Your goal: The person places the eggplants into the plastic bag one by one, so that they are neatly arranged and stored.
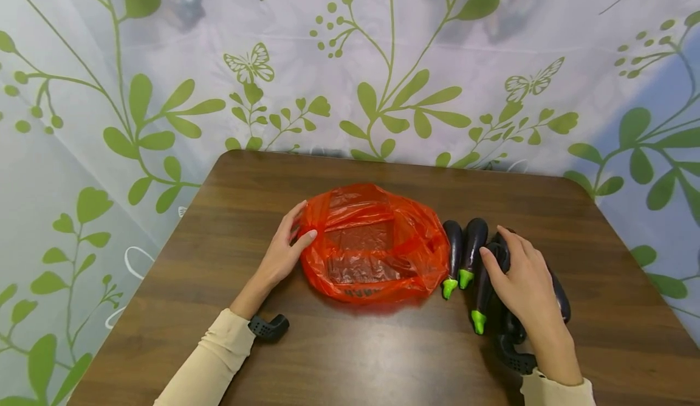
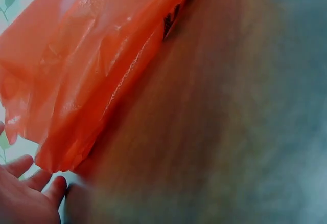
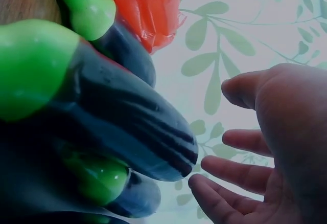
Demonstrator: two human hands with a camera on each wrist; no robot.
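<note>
A red translucent plastic bag (image 1: 418, 227) lies spread on the table, its mouth facing up. At its left edge, my left hand (image 1: 281, 251) touches the bag with relaxed fingers; the left wrist view shows the fingertips beside the red plastic (image 2: 107, 65). Several dark eggplants (image 1: 473, 248) with bright green caps lie to the right of the bag. Over them is my right hand (image 1: 522, 278), which partly hides some. In the right wrist view, its fingers are spread and loosely bent, a small gap away from the nearest eggplant (image 3: 133, 111).
The brown wooden table (image 1: 350, 357) has rounded far corners. A curtain (image 1: 306, 59) printed with green leaves and butterflies hangs behind it and on both sides. Black devices sit on the left wrist (image 1: 268, 328) and right wrist (image 1: 514, 357).
</note>
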